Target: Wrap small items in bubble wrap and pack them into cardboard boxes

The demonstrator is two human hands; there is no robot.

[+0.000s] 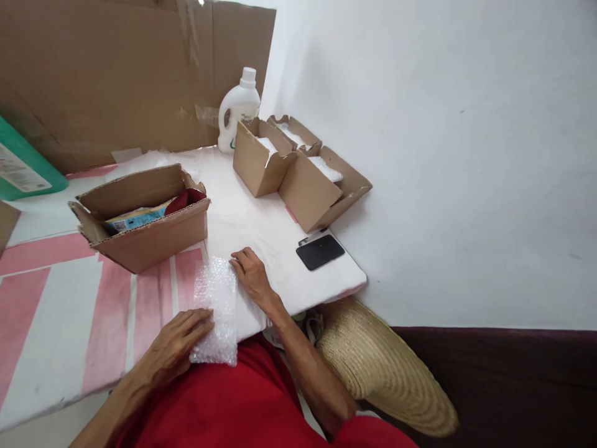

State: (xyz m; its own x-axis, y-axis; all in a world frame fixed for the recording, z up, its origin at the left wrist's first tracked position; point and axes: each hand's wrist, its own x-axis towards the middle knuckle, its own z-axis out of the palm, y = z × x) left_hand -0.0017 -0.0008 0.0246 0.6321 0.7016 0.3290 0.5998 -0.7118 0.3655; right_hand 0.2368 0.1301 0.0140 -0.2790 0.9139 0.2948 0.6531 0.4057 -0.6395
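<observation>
A piece of bubble wrap [217, 308] lies at the near edge of the table [65, 317], wrapped around something I cannot make out. My left hand [175, 345] rests flat on its lower left side, fingers stretched out. My right hand [249, 274] presses against its upper right edge with fingers bent down onto the white table top. Just behind the wrap stands an open cardboard box [142, 218] holding a printed packet and something dark red.
Three open cardboard boxes [298, 171] with white filling stand by the wall. A white detergent bottle [237, 109] is behind them. A black phone [319, 251] lies near the table corner. A straw hat [382, 364] sits below the edge. A green box [23, 165] is far left.
</observation>
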